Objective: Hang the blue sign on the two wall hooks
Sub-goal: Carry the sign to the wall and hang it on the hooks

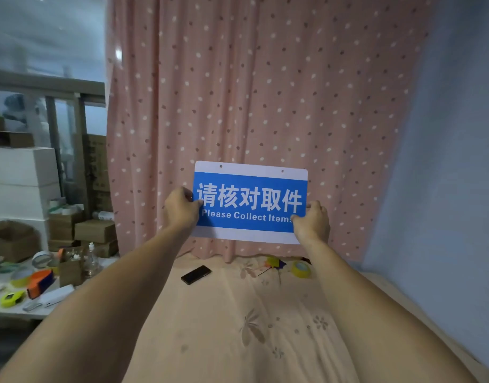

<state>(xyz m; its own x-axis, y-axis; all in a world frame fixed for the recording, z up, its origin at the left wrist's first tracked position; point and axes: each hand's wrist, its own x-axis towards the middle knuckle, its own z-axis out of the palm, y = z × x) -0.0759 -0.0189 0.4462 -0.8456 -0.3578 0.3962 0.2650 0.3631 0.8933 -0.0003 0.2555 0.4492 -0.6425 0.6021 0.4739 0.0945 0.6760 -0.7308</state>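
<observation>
The blue sign is a white-edged card with white Chinese characters and "Please Collect Items". It is held upright in front of a pink dotted curtain, low down near the bed. Two small holes show in its top white strip. My left hand grips its left edge, thumb on the front. My right hand grips its lower right corner. No wall hooks show in this view.
A bed with a beige flowered sheet lies below, with a black phone, a yellow tape roll and a small colourful toy on it. A cluttered table and stacked boxes stand left. A blue wall is right.
</observation>
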